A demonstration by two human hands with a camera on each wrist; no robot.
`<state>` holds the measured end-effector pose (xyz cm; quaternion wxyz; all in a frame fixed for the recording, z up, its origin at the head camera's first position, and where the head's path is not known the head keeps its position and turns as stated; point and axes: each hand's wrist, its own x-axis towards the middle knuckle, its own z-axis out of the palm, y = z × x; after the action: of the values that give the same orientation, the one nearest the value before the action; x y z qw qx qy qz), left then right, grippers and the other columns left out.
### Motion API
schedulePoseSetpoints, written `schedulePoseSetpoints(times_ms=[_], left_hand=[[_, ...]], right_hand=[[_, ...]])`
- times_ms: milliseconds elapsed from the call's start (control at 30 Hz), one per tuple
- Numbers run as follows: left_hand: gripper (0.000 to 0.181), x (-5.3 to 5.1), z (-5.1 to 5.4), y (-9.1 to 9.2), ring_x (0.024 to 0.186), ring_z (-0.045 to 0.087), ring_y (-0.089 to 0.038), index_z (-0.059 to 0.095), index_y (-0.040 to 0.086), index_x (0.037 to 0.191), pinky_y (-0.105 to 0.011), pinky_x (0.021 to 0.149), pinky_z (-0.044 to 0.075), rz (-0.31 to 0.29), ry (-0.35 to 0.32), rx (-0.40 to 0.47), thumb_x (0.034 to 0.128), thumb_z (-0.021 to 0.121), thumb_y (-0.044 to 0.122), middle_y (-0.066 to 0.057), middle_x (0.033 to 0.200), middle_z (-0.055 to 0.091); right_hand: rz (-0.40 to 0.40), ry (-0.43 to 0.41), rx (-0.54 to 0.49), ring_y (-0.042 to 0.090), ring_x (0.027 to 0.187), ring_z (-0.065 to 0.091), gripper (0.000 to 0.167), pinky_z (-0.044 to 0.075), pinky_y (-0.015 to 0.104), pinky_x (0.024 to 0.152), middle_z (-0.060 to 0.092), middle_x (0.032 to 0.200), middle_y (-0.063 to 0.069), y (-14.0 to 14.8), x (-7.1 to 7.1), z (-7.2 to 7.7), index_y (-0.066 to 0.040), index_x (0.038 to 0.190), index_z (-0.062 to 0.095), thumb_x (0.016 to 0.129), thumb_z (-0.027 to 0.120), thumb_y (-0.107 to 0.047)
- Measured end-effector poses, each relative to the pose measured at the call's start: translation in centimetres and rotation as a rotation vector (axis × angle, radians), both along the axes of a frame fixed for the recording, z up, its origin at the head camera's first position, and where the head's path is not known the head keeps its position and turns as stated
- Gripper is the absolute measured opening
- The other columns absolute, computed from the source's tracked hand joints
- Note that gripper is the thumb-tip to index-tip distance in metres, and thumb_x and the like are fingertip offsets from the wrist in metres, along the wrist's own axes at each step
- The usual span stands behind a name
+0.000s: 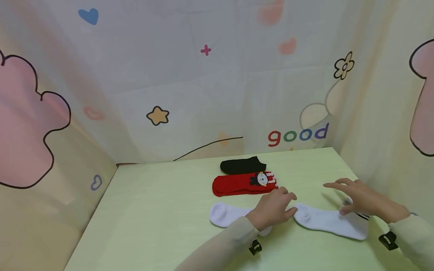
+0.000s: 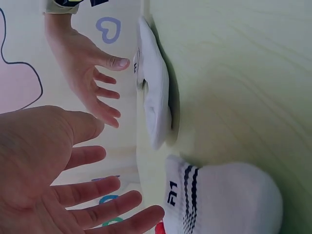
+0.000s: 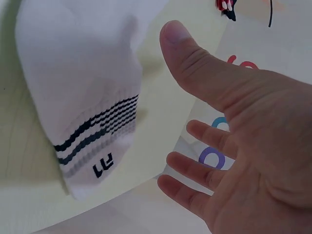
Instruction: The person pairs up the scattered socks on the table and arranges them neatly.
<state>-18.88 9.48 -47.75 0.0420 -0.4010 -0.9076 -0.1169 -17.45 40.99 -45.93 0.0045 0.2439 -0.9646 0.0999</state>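
Observation:
Two white socks with dark stripes at the cuff lie flat on the table. My left hand [image 1: 274, 207] hovers over the cuff end of the left white sock [image 1: 227, 215], hiding part of it; its fingers are spread and hold nothing. Above the cuff of the right white sock [image 1: 327, 220] is my right hand [image 1: 364, 199], fingers extended, with nothing in its grasp. The right wrist view shows that sock's striped cuff [image 3: 100, 129] beside the hand, apart from it. Behind the left hand lies a red sock pair [image 1: 237, 185] with a cartoon figure.
A black ankle sock [image 1: 240, 166] lies behind the red pair, toward the back edge of the pale green table [image 1: 142, 218]. A printed curtain [image 1: 190, 82] stands along the back and both sides.

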Motion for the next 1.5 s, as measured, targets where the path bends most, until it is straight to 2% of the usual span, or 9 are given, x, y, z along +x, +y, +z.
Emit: schedulePoseSetpoints(times_ms=[167,300,467,600,833,1033,1367,1500], left_hand=[[0.033,0.1,-0.1,0.9,0.101,0.058,-0.003,0.068,0.028,0.130,-0.016,0.063,0.047,0.000,-0.025,-0.031,0.1002,0.064,0.042,0.007,0.128,0.062],[0.030,0.2,0.0,1.7,0.105,0.059,-0.003,0.069,0.029,0.127,-0.018,0.067,0.051,-0.005,-0.039,-0.054,0.0993,0.065,0.043,0.008,0.133,0.060],[0.033,0.1,-0.4,2.5,0.101,0.058,-0.002,0.065,0.031,0.129,-0.018,0.070,0.050,-0.027,-0.074,-0.074,0.0989,0.066,0.043,0.011,0.130,0.060],[0.036,0.0,-0.8,2.9,0.103,0.058,-0.002,0.062,0.032,0.134,-0.019,0.072,0.051,-0.034,-0.087,-0.084,0.0998,0.065,0.043,0.011,0.130,0.060],[0.038,0.0,-1.2,3.3,0.102,0.057,-0.004,0.062,0.033,0.135,-0.019,0.079,0.050,-0.039,-0.049,-0.120,0.0993,0.065,0.044,0.011,0.128,0.061],[0.042,0.1,-1.3,3.6,0.101,0.055,-0.005,0.062,0.035,0.136,-0.021,0.082,0.048,-0.028,-0.007,-0.170,0.0968,0.067,0.049,0.012,0.125,0.061],[0.045,0.1,-1.8,4.2,0.094,0.049,-0.005,0.063,0.036,0.135,-0.021,0.079,0.043,-0.021,-0.042,-0.213,0.0935,0.071,0.053,0.014,0.112,0.062],[0.042,0.3,-1.7,4.4,0.091,0.048,-0.005,0.065,0.036,0.131,-0.021,0.076,0.042,-0.023,-0.023,-0.233,0.0933,0.071,0.053,0.014,0.105,0.061]], right_hand=[[-0.026,-0.069,-0.022,0.053,0.108,0.057,0.088,0.049,0.065,0.083,0.053,0.135,0.035,0.7,0.2,-0.4,-0.010,0.141,0.055,0.065,0.096,-0.026],[-0.043,-0.136,-0.039,0.061,0.116,0.052,0.090,0.046,0.072,0.087,0.045,0.141,0.041,1.3,0.5,-0.6,-0.008,0.143,0.053,0.065,0.095,-0.025],[-0.066,-0.194,-0.037,0.065,0.122,0.046,0.090,0.044,0.074,0.088,0.039,0.145,0.043,2.0,0.9,-0.6,-0.006,0.144,0.053,0.066,0.094,-0.025],[-0.078,-0.203,-0.030,0.065,0.122,0.045,0.091,0.044,0.074,0.087,0.038,0.145,0.043,2.3,1.1,-0.8,-0.007,0.144,0.052,0.065,0.094,-0.025],[-0.059,-0.189,-0.026,0.058,0.117,0.053,0.088,0.048,0.069,0.087,0.041,0.143,0.043,3.0,1.2,-1.3,-0.009,0.142,0.054,0.065,0.094,-0.027],[-0.062,-0.221,-0.051,0.064,0.122,0.046,0.089,0.044,0.072,0.088,0.040,0.144,0.043,3.3,1.5,-1.2,-0.008,0.143,0.054,0.065,0.093,-0.024],[-0.062,-0.266,-0.052,0.066,0.123,0.043,0.087,0.041,0.076,0.089,0.040,0.142,0.045,3.4,1.6,-1.0,-0.005,0.143,0.055,0.066,0.093,-0.022],[-0.064,-0.256,-0.037,0.064,0.122,0.045,0.085,0.039,0.077,0.089,0.043,0.140,0.044,3.3,1.5,-1.3,-0.005,0.140,0.057,0.065,0.093,-0.022]])
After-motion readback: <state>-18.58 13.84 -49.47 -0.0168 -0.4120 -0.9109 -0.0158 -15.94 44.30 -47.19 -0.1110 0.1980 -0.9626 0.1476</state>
